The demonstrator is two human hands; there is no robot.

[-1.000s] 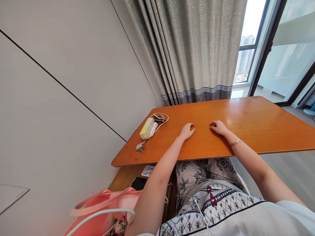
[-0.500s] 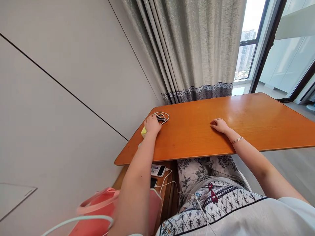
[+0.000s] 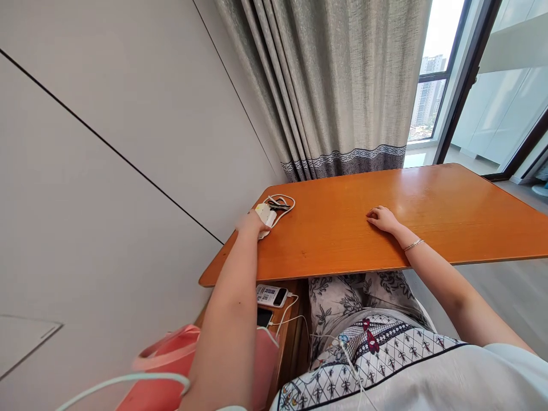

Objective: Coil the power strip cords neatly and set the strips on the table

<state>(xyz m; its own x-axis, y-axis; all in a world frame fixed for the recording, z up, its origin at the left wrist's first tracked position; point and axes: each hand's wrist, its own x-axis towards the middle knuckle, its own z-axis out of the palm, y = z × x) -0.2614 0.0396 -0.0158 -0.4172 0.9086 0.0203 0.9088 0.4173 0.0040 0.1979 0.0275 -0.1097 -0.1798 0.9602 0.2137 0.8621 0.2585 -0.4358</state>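
My left hand [image 3: 250, 222] is at the table's left end, partly smeared by motion. Its thumb and fingers bend round a white and pale-yellow block [image 3: 266, 214], perhaps one piece or a few small ones pressed together. Its fingertips are hidden on the far left side. Just beyond the block lies a looped white cable [image 3: 292, 201] with a dark bundle [image 3: 279, 204] inside the loop. My right hand [image 3: 381, 218] rests on the tabletop, its fingers loosely curled in and nothing visible in them. A bracelet [image 3: 413, 244] circles that wrist.
The orange wooden table [image 3: 334, 234] spans in front of me, with a wall to its left and a curtain [image 3: 355, 85] behind. Below its near left edge, a white phone [image 3: 272, 296] lies with cords on a wooden cabinet. A pink bag [image 3: 166, 359] stands at lower left.
My left hand has moved left and slightly nearer to me, uncovering more of the cable. The pale-yellow piece now shows farther back and to the right. The right hand has stayed still.
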